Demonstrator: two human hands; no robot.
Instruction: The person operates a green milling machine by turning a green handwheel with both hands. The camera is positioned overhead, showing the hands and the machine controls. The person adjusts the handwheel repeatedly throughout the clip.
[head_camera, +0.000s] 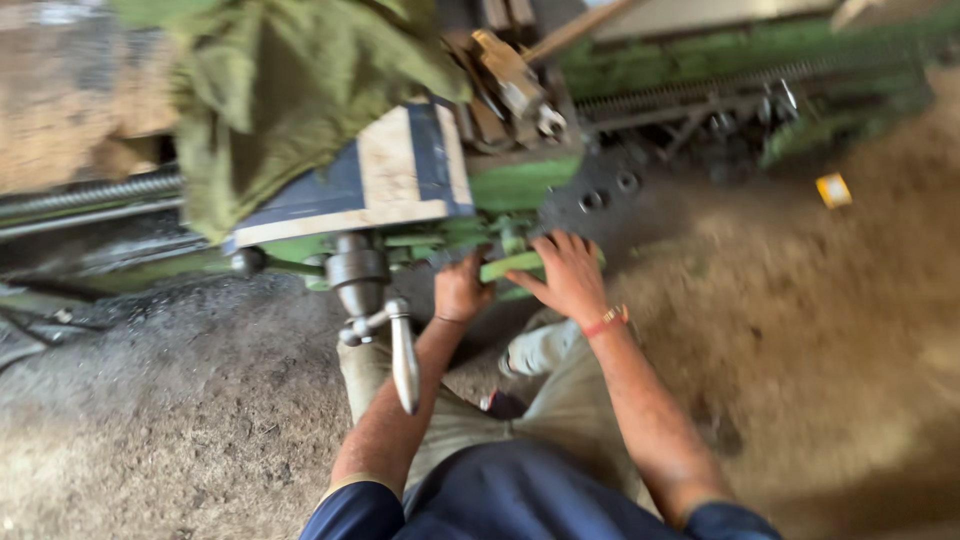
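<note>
Fingers (560, 262) of right hand (568, 278) spread flat over green lever (512, 265), pressing. Left hand (460, 290) clenched beside it under green lathe carriage (520, 185); grip blurred. Steel crank handle (402, 350) hanging left. Green cloth (290, 80) draped above.

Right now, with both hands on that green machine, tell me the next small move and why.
Probably steady the grip before turning anything. The right hand lies over the green lever, fingers spread rather than closed around it, and the left hand is fisted just beside it under the carriage. The metal crank handle hangs free near the left forearm, so keep that arm clear of it.
</note>
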